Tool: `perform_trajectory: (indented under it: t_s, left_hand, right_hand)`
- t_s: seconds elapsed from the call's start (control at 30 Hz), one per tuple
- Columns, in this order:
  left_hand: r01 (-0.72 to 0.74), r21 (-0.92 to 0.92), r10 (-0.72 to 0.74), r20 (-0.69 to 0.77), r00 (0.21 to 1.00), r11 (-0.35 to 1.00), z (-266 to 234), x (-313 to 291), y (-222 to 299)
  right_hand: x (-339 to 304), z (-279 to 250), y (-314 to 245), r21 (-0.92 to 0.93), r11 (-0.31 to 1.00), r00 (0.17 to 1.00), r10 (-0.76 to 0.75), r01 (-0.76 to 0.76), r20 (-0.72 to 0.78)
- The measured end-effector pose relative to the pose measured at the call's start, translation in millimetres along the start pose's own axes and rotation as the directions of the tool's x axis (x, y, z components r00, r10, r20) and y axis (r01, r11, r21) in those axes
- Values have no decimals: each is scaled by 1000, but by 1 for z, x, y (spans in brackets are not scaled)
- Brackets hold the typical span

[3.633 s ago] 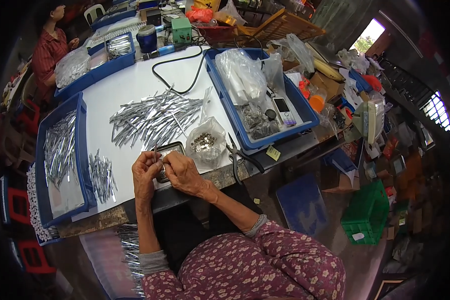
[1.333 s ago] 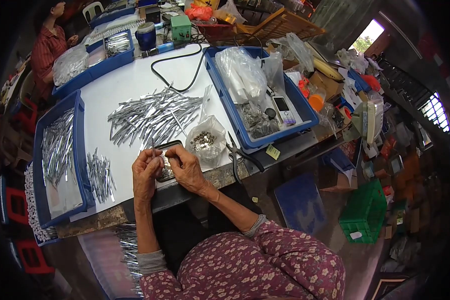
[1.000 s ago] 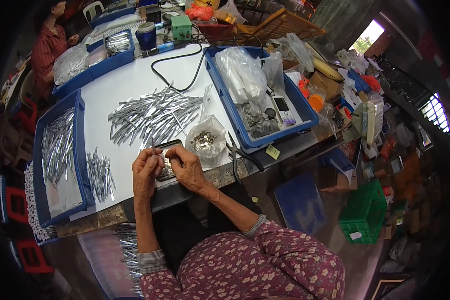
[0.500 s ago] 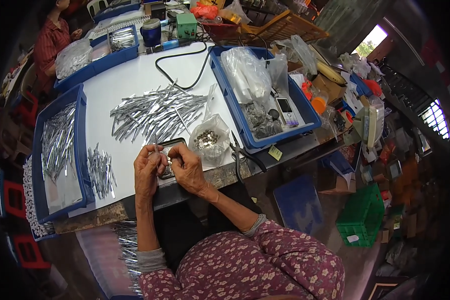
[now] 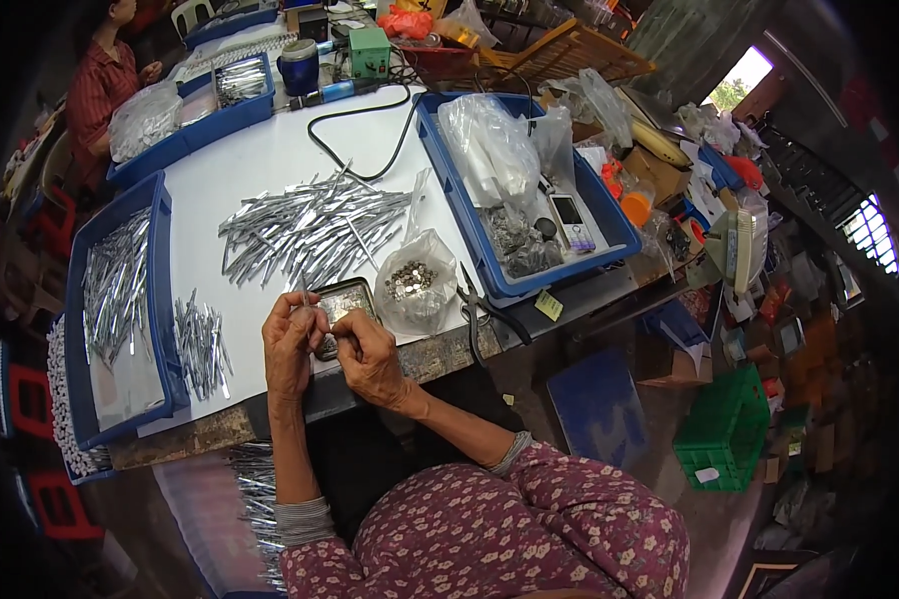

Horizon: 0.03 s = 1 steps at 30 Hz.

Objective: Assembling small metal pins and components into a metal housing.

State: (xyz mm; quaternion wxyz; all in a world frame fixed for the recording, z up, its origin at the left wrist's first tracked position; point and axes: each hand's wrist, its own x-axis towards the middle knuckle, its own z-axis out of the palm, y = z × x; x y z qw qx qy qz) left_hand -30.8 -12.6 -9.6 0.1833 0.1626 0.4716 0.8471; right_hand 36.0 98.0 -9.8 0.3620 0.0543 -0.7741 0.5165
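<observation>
My left hand (image 5: 288, 349) is closed around a slim silvery metal piece (image 5: 305, 289), whose end pokes up past the fingers. My right hand (image 5: 374, 361) is pinched close beside the left fingertips; whatever it grips is too small to make out. Partly behind both hands lies a shallow rectangular tin (image 5: 371, 290) with small bits in it. Right of it, a clear plastic bag (image 5: 432, 310) holds small round metal pieces (image 5: 410, 281). A large heap of thin silvery metal strips (image 5: 305, 228) spreads beyond the hands, and a smaller heap (image 5: 201, 349) lies to the left.
A blue tray (image 5: 175, 329) of strips stands left. Another blue tray (image 5: 494, 287) with bags and a phone (image 5: 571, 222) stands right, near black-handled pliers (image 5: 507, 317). A black cable (image 5: 315, 135) curves across the far table. A person in red (image 5: 100, 95) is far left.
My right hand has shifted a little left and down, close to the left fingertips, uncovering more of the tin. My left hand has moved slightly left, still holding the metal piece.
</observation>
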Motion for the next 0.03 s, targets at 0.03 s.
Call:
perform_trajectory:
  t_s: [0.03]
  left_hand:
    - [-4, 0, 4, 6, 1000, 1000, -1, 0, -1]
  right_hand:
    - [-1, 0, 0, -3, 1000, 1000, 27, -26, 16]
